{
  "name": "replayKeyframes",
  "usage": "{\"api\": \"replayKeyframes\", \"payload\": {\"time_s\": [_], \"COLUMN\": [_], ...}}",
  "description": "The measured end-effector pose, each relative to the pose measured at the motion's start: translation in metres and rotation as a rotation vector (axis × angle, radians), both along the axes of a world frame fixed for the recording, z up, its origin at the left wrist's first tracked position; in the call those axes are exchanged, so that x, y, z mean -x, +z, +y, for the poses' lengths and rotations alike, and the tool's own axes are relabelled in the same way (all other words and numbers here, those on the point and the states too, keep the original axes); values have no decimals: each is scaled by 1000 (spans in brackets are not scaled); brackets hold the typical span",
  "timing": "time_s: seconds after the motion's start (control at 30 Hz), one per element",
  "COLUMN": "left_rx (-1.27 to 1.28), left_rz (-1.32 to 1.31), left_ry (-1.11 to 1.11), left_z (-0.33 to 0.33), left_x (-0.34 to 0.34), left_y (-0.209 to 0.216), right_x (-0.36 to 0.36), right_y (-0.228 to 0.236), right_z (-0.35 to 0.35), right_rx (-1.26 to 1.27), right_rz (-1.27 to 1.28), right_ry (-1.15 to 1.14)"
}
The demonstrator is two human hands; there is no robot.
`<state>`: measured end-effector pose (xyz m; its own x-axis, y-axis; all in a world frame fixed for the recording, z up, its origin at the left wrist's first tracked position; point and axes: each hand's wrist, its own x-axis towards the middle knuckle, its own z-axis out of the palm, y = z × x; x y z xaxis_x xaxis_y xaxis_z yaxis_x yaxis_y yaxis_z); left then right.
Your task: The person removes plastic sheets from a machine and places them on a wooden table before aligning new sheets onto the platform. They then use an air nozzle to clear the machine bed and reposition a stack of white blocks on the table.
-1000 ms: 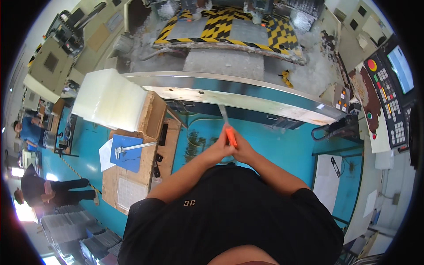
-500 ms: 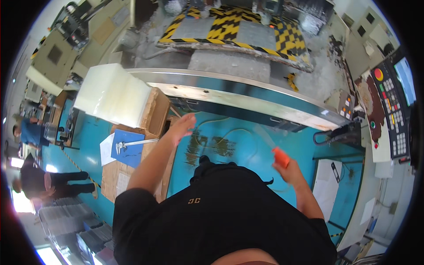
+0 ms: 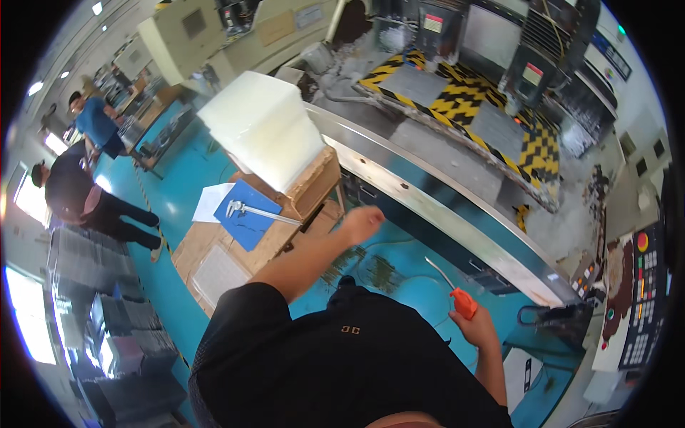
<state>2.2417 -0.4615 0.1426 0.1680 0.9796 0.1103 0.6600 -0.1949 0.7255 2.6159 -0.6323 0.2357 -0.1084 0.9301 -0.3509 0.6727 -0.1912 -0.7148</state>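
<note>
My right hand (image 3: 478,327) is closed round the orange handle of an air blow gun (image 3: 464,303). Its thin metal nozzle points up and to the left, above the blue-green floor. My left hand (image 3: 362,225) is raised in front of the machine's metal edge, its fingers curled in and somewhat blurred, with nothing seen in them. Beside it, to the left, a stack of whitish translucent sheets (image 3: 264,121) rests on a wooden box (image 3: 317,182). A caliper (image 3: 253,211) lies on a blue board (image 3: 246,227) on the wooden table (image 3: 187,251).
Ahead stands a large machine whose bed (image 3: 446,100) carries yellow-black striped tape. A control panel (image 3: 638,307) is at the right. Two people stand at the far left, near stacks of sheets (image 3: 135,342). A thin hose trails over the floor.
My view has turned left, so the scene sits further right. My left hand's fingers have curled in. The blow gun stays in my right hand, its nozzle now sharper.
</note>
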Motion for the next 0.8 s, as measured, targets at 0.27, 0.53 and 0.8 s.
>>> {"api": "replayKeyframes", "payload": {"time_s": [0.27, 0.53, 0.8], "left_rx": [124, -324, 360], "left_rz": [0, 653, 792], "left_ry": [-173, 650, 777], "left_z": [-41, 82, 85], "left_x": [39, 281, 326], "left_y": [22, 168, 156], "right_x": [-12, -32, 72], "right_y": [-71, -105, 92], "right_z": [6, -3, 54], "right_rx": [211, 329, -255], "right_rz": [-147, -643, 98], "right_ry": [129, 324, 345]}}
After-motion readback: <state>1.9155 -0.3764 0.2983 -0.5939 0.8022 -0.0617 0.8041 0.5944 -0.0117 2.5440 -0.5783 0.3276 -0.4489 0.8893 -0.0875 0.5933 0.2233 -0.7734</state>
